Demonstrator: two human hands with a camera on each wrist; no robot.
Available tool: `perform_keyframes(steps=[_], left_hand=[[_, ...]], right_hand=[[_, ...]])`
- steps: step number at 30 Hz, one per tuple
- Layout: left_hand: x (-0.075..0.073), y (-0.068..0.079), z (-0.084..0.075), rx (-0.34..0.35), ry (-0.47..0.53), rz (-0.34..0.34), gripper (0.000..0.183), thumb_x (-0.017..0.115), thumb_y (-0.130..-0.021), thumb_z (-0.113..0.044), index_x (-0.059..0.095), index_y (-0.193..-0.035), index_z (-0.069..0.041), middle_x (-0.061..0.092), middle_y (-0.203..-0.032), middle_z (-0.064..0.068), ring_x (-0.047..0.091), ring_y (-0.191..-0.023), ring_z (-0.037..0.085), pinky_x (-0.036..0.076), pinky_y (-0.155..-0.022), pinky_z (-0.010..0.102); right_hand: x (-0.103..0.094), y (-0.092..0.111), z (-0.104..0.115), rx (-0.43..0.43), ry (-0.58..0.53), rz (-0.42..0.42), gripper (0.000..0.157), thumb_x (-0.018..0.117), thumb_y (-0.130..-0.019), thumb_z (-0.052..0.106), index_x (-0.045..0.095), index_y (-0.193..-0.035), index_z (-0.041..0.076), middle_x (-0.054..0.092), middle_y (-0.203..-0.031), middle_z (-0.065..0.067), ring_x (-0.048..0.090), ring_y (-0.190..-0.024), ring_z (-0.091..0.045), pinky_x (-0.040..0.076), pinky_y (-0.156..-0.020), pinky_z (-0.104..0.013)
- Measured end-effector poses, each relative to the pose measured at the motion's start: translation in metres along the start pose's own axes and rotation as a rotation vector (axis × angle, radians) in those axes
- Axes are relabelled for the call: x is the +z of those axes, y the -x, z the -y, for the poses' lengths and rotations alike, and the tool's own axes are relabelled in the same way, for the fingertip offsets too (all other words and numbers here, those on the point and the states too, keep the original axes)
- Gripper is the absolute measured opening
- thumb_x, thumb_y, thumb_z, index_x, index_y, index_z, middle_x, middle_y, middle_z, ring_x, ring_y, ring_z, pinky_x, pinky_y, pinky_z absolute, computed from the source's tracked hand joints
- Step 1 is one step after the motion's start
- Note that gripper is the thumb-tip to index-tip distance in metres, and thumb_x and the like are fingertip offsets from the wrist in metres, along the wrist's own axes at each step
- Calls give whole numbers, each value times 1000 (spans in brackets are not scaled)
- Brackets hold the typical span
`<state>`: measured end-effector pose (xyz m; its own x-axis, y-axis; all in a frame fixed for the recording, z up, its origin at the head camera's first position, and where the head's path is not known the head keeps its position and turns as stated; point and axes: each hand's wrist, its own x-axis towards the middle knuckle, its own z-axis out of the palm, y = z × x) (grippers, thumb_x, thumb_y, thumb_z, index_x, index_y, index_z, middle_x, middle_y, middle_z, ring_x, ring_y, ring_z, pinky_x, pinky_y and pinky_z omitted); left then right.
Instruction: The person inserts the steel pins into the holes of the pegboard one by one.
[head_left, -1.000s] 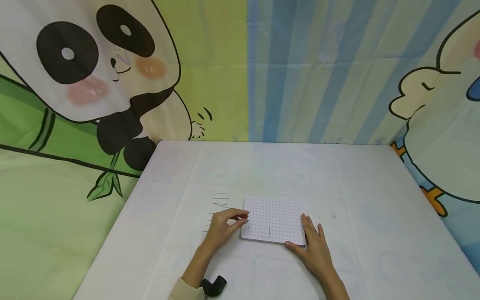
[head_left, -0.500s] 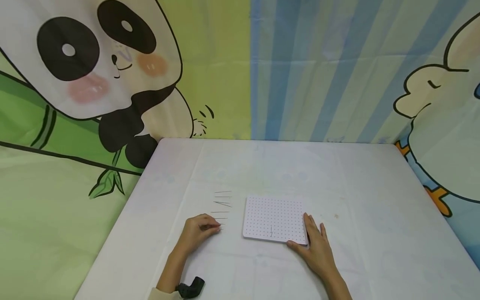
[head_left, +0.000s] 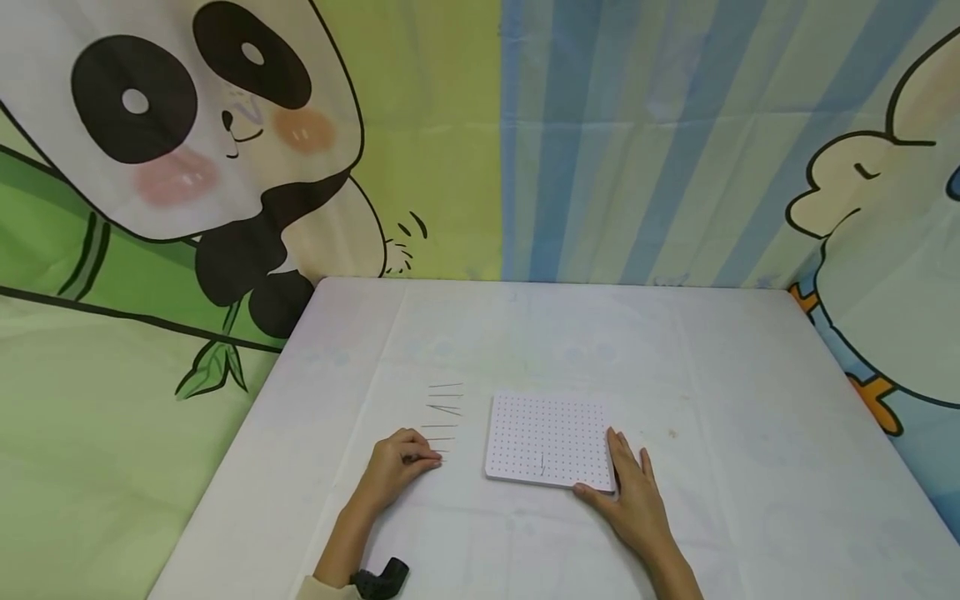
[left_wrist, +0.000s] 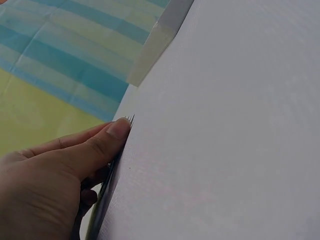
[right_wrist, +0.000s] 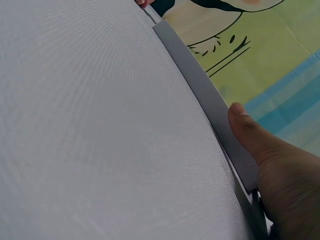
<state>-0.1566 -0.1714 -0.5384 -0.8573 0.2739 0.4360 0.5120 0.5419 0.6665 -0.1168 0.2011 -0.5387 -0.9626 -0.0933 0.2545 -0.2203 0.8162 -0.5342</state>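
In the head view my left hand (head_left: 399,461) is at the near end of a row of thin metal pins (head_left: 438,426) lying on the white table. Thumb and fingertips pinch the nearest pin, mostly hidden by them; fine dark tips (left_wrist: 132,119) show beyond the thumb in the left wrist view. My right hand (head_left: 635,505) rests against the near right corner of a white pegboard (head_left: 551,429) full of small holes. Its thumb lies along the front edge and its straight fingers along the right side. One thin pin (head_left: 542,462) stands upright near the board's front edge.
The white table (head_left: 720,375) extends behind and to both sides of the board. A curtain with a cartoon panda (head_left: 247,150) and blue stripes hangs past its back edge. A black strap mount (head_left: 381,578) sits on my left wrist.
My left hand has moved left from the board's left edge to the near end of the pin row, its fingertips now together there. My right hand has stayed at the board's corner.
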Motion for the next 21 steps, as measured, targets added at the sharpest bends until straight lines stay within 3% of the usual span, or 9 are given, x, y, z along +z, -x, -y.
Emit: perform_keyframes(steps=[10, 21], left_hand=[[0, -2, 0, 61, -2, 6, 12, 80, -69, -12, 71, -72, -19, 58, -78, -15, 53, -75, 4, 46, -65, 18], [0, -2, -2, 84, -80, 40, 9, 76, -74, -16, 68, -73, -19, 58, -79, -13, 52, -77, 4, 46, -68, 20]], right_hand=[[0, 1, 1, 4, 7, 1, 104, 69, -71, 58, 26, -141, -6, 33, -143, -21, 25, -133, -34, 2, -111, -43], [0, 1, 0, 3, 4, 1, 103, 70, -72, 56, 26, -141, -7, 32, -142, -22, 25, -133, -35, 1, -111, -43]])
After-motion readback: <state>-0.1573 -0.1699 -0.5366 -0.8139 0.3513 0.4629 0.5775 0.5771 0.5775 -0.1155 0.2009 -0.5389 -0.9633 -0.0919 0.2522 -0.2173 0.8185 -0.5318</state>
